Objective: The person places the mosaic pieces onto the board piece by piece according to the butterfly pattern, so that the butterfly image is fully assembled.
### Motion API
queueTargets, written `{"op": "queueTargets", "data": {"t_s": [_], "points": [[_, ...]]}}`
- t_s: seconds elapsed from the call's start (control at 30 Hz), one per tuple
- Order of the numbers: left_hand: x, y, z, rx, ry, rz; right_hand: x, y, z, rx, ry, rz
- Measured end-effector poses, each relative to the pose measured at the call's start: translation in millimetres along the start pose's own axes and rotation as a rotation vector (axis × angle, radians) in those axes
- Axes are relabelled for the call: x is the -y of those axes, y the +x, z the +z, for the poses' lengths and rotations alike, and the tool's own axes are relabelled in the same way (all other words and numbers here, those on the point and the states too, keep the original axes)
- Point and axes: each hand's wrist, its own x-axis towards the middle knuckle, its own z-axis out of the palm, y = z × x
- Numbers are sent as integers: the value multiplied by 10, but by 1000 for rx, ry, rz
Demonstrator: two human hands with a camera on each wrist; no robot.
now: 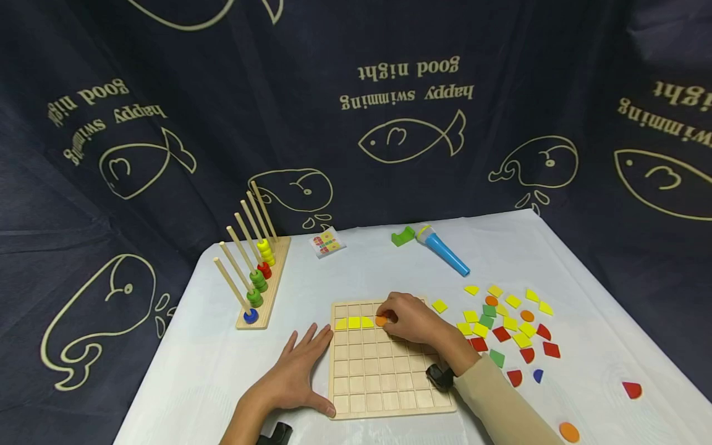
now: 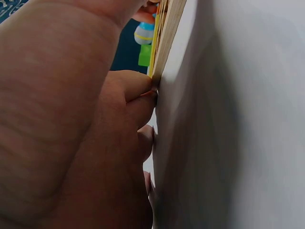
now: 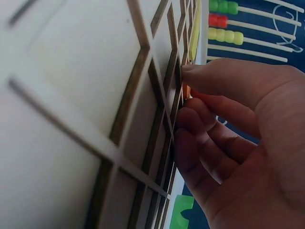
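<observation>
A wooden grid board (image 1: 356, 368) lies flat on the white table. In its second row from the far edge sit several yellow tiles (image 1: 354, 322), starting at the left side. My right hand (image 1: 411, 318) reaches over the board and pinches an orange disc (image 1: 381, 321) between thumb and fingers, just right of those tiles; in the right wrist view the disc (image 3: 187, 89) shows at the thumb tip, low against the grid. Along the board's left edge rests my left hand (image 1: 292, 374), fingers spread, with the thumb by the near left corner.
Loose yellow, red, green, orange and blue tiles (image 1: 521, 340) are scattered right of the board. A peg stand (image 1: 275, 284) with coloured beads stands at the far left. At the back are a patterned card (image 1: 327, 242), a green block (image 1: 403, 237) and a blue toy microphone (image 1: 447, 253).
</observation>
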Motion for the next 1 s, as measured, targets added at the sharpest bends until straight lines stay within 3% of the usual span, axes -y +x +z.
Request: {"op": "queueTargets", "data": {"t_s": [0.23, 0.43, 0.73, 1.0], "points": [[13, -3, 1, 0, 6, -6, -66, -90, -67, -30, -6, 11], [4, -1, -5, 2, 1, -13, -262, -182, -231, -96, 27, 79], [-9, 4, -21, 5, 7, -5, -582, -372, -566, -175, -15, 243], [5, -10, -5, 12, 5, -1, -897, -535, -648, -210, -83, 466]]}}
